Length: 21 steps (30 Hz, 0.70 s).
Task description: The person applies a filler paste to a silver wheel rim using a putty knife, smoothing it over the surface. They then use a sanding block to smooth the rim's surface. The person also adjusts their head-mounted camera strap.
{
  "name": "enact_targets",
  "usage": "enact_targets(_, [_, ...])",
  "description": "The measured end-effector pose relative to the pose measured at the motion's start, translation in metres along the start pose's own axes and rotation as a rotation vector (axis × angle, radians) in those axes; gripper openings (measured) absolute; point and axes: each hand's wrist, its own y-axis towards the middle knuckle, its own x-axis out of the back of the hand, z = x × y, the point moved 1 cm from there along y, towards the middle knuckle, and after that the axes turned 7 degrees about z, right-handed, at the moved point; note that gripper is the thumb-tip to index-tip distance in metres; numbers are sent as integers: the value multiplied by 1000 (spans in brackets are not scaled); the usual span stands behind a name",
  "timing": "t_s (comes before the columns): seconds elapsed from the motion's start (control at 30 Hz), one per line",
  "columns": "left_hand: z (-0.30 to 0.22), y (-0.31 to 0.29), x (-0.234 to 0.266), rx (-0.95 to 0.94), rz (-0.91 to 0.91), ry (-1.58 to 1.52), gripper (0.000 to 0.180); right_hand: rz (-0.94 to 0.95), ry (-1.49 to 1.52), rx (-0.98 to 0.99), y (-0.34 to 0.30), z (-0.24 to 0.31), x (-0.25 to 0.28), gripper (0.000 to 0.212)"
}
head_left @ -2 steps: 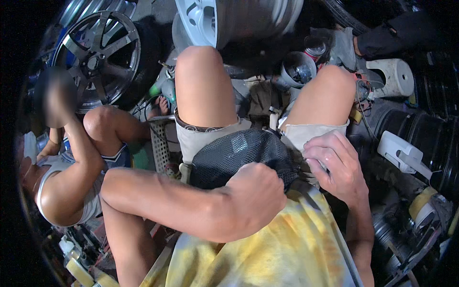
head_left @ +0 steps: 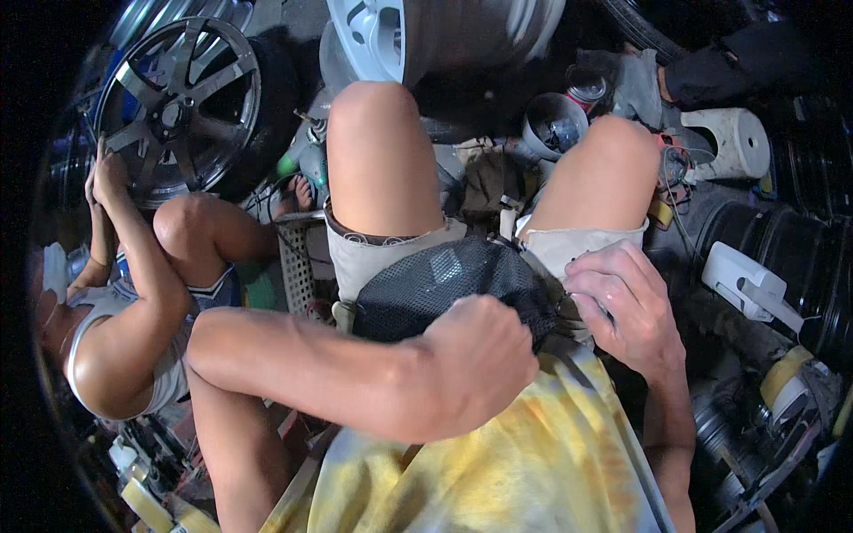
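A black mesh piece with a small pale patch lies rounded over my lap, on beige shorts. My left hand is closed in a fist at its near right edge, back of the hand up. Whatever the fist may hold is hidden. To the right, my right hand hovers by the shorts' right leg, its fingers curled toward the thumb. Anything between those fingertips is too small to make out. Below both hands hangs a yellow and white tie-dyed shirt.
At left a person sits with hands raised near a dark spoked wheel rim. A silver wheel stands ahead, beyond my knees. Right of it are a bucket, a white plastic stool and a white box-shaped device.
My left fist has shifted very slightly up and to the right. My right hand stays in place. The other person's hands show clearly by the rim, where a blur covered them before.
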Motion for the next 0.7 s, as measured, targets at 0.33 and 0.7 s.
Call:
enact_targets(0.33, [57, 36, 9, -166, -526, -563, 32, -105, -5, -90, -18, 10, 0, 35])
enact_targets(0.7, [64, 40, -1, -113, -427, -814, 27, -123, 368, -395, -43, 3, -12, 35])
